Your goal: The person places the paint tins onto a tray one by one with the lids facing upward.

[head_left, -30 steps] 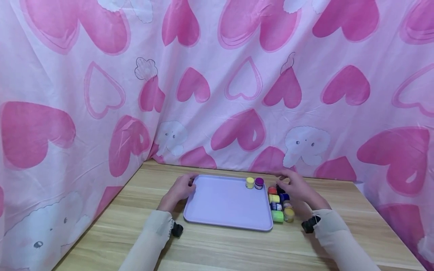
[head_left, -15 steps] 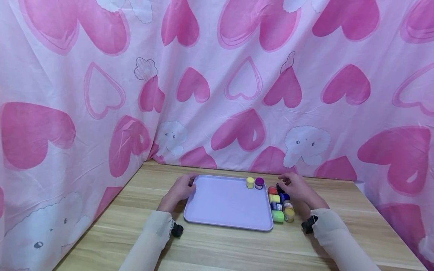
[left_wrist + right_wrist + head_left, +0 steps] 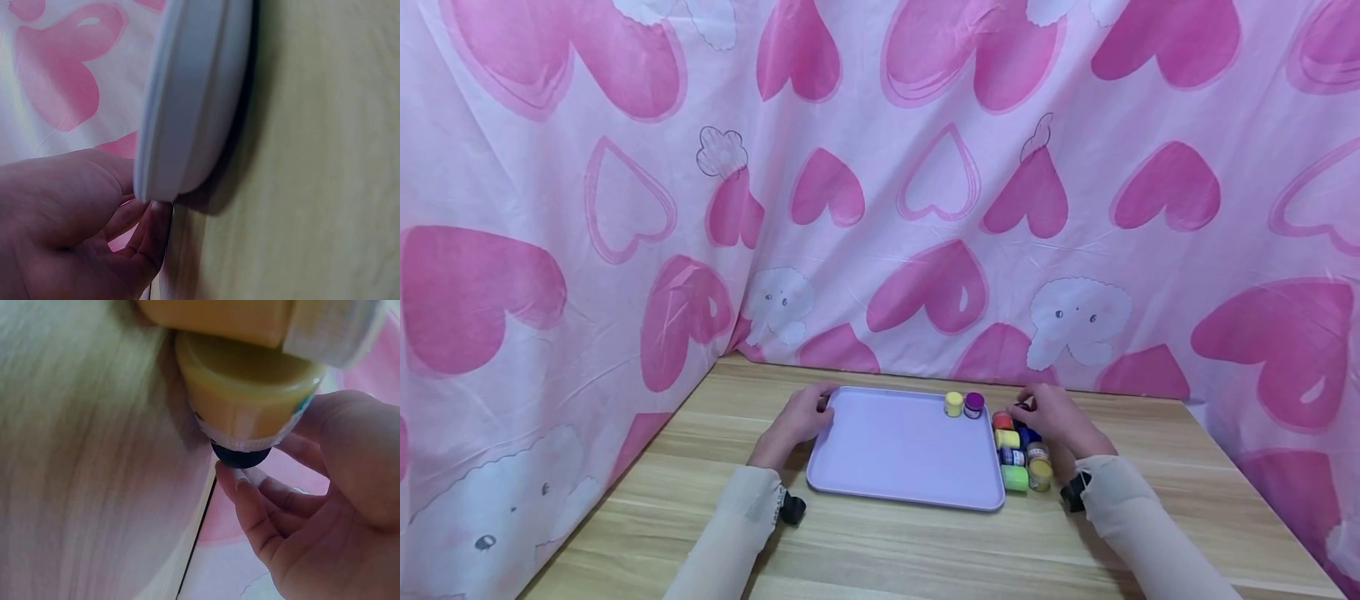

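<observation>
My left hand (image 3: 801, 417) holds the left rim of a lilac tray (image 3: 895, 454), its thumb over the edge; the left wrist view shows the tray's side (image 3: 194, 94) with the fingertips at its corner. Two small paint jars, one yellow (image 3: 953, 405) and one purple (image 3: 973, 406), stand in the tray's back right corner. My right hand (image 3: 1060, 414) pinches a black paint jar (image 3: 242, 457) at the back of a cluster right of the tray. In the right wrist view, yellow-orange jars (image 3: 244, 394) partly hide it.
Red (image 3: 1003, 421), yellow (image 3: 1007, 439), blue (image 3: 1030, 436) and green (image 3: 1015, 478) jars crowd against the tray's right side, with a tan-yellow jar (image 3: 1040, 474) in front. A pink heart-patterned curtain (image 3: 925, 283) borders the wooden table (image 3: 880, 550) at the back and sides.
My right hand has shifted slightly left, and its thumb and fingers have closed around the black jar. The left hand, the tray and the two jars on it have stayed put.
</observation>
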The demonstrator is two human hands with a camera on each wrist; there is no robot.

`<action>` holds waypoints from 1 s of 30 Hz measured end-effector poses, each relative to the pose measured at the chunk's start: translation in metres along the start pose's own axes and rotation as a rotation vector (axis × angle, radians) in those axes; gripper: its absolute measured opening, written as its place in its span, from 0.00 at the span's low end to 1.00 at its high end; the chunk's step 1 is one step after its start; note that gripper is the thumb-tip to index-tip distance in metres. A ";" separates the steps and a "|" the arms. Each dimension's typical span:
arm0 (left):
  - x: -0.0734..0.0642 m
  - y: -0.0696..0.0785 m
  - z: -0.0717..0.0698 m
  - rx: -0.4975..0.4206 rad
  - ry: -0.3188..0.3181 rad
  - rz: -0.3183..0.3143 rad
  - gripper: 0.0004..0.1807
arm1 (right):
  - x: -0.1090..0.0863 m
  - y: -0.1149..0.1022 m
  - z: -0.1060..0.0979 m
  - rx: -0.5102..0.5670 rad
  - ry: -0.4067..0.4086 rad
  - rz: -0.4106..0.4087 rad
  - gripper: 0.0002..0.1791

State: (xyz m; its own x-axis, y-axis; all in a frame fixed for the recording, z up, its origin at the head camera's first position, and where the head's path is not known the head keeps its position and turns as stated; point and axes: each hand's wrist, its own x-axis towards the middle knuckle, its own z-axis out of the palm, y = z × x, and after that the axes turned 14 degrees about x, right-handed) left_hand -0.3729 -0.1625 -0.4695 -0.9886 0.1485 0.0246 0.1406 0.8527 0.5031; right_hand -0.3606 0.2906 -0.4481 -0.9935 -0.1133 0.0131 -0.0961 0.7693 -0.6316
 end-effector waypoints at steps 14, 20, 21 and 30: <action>0.000 0.001 0.001 0.004 -0.005 -0.011 0.29 | -0.006 -0.004 -0.004 0.027 -0.044 0.017 0.18; 0.000 0.001 0.002 -0.011 -0.007 -0.015 0.29 | -0.005 -0.002 -0.002 0.038 -0.029 0.021 0.18; 0.001 0.001 0.002 -0.011 -0.006 -0.013 0.29 | -0.005 -0.002 -0.002 0.037 -0.023 0.019 0.18; 0.001 0.001 0.002 -0.014 -0.012 -0.025 0.29 | -0.008 -0.006 -0.003 0.084 0.000 0.037 0.17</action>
State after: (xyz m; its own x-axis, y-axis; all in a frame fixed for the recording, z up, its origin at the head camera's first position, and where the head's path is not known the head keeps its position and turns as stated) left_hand -0.3737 -0.1606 -0.4707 -0.9911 0.1334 0.0015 0.1151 0.8491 0.5155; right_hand -0.3518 0.2888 -0.4420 -0.9963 -0.0856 -0.0114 -0.0537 0.7176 -0.6944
